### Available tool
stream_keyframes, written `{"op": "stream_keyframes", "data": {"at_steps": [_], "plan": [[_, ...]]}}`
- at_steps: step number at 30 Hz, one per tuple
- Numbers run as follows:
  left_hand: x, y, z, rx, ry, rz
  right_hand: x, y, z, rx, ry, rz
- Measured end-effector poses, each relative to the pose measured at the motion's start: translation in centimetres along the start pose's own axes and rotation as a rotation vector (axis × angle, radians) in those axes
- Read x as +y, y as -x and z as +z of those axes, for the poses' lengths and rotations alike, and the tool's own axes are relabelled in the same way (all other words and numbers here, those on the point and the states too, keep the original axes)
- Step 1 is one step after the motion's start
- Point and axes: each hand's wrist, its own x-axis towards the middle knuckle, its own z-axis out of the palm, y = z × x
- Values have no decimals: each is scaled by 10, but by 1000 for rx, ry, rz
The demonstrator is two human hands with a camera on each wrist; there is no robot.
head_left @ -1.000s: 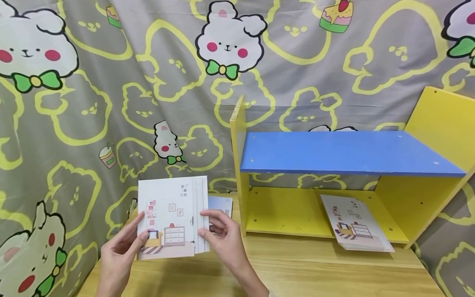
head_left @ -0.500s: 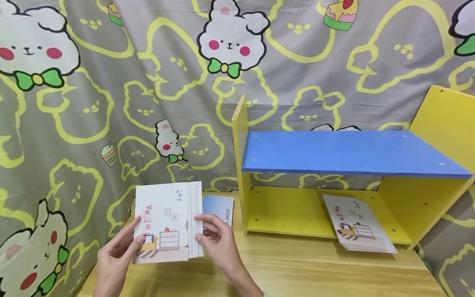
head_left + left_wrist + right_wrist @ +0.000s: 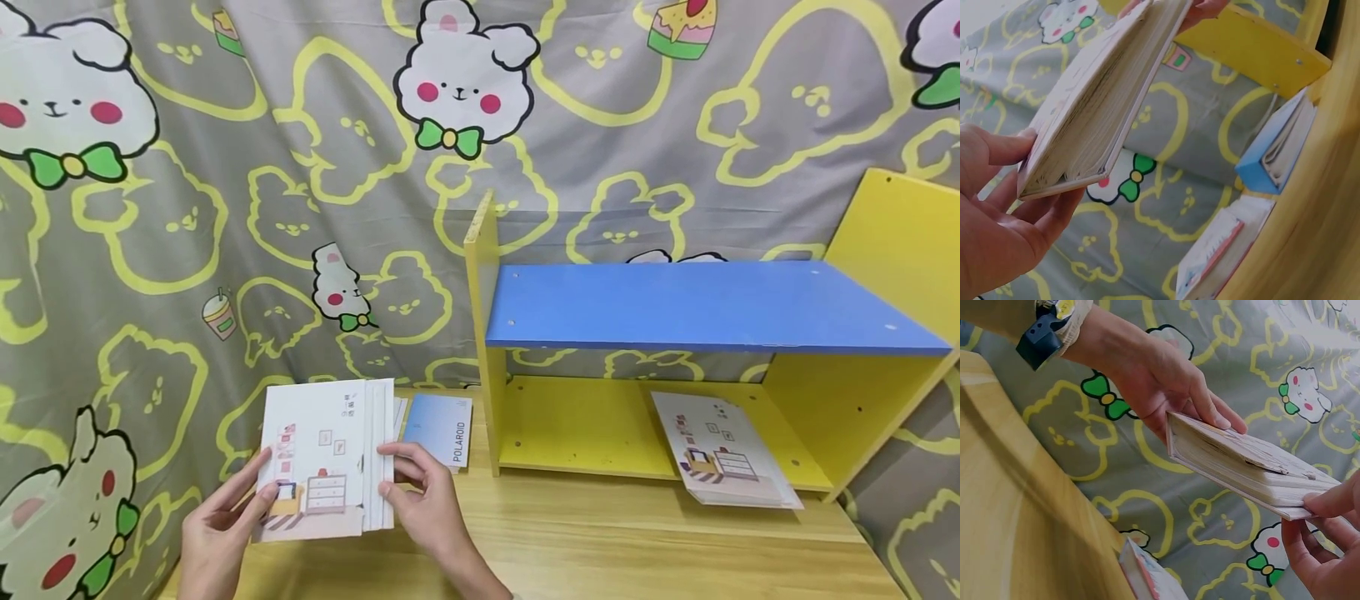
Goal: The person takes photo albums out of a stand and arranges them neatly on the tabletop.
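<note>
Both hands hold a white photo album point(image 3: 315, 467), its cover printed with a chair, a drawer chest and small frames. At its left edge the left hand point(image 3: 221, 525) has the thumb on the cover and fingers behind. The right hand point(image 3: 427, 504) pinches the right edge between thumb and fingers. The left wrist view shows the thick pages point(image 3: 1094, 119) fanned slightly between the covers, with the left hand point(image 3: 1007, 212) at the near end. In the right wrist view the right hand point(image 3: 1329, 544) grips one end and the left hand the other.
A blue album point(image 3: 435, 425) marked POLAROID stands at the back, left of the yellow and blue shelf point(image 3: 712, 308). Another white album point(image 3: 1222, 250) stands beside the blue one. A similar illustrated white album point(image 3: 720, 454) leans out of the shelf's lower compartment. A patterned curtain point(image 3: 360, 208) hangs behind.
Both hands have moved left and slightly down with the white album, uncovering more of the blue POLAROID album. The grips look the same.
</note>
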Motion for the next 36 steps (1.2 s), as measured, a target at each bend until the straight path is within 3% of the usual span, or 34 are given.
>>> {"op": "stream_keyframes", "data": {"at_steps": [5, 23, 30, 36], "plan": [[-2, 0, -10, 5, -28, -48, 10, 1, 7, -1, 46, -1], [-17, 0, -40, -29, -167, -184, 30, 6, 29, -33, 5, 137], [-25, 4, -44, -9, -277, -128, 36, 10, 36, -17, 28, 199], [-32, 6, -49, -21, -293, -82, 42, 14, 40, -16, 41, 213]]}}
